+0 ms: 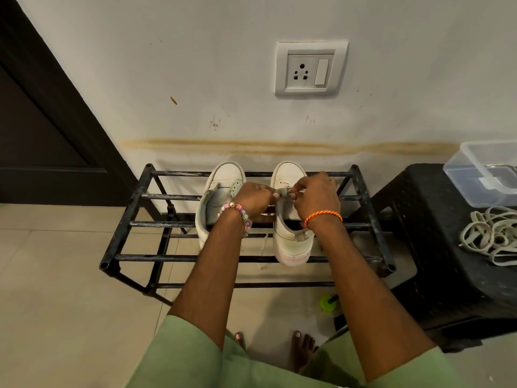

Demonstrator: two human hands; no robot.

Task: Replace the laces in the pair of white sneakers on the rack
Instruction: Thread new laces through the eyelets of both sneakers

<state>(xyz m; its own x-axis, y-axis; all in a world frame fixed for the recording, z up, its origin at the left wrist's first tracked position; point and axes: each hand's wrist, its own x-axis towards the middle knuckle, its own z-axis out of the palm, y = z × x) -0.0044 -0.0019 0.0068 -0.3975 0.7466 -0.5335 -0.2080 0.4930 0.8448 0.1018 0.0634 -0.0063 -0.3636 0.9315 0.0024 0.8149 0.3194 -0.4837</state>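
Fingers [296, 189] of the right hand [317, 196] are curled and pinch a lace [285, 191] at the eyelets of the right sneaker [291, 242]. Fingers of the left hand [253, 198] are curled and pinch the same lace, just beside the right hand's fingertips. Both sneakers are set side by side on the top bars of a black metal rack [123, 228], toes toward the far wall. The left sneaker [221, 186] is seen without a lace through its near eyelets. A loose lace end [264, 247] hangs down between the two shoes. A beaded bracelet [242, 215] is worn on the left wrist, an orange thread band [323, 215] on the right. To the right, a black plastic stool [436, 247] carries a heap of white laces [492, 233] and a clear plastic box [481, 169]. A wall socket [310, 69] is mounted above the rack.
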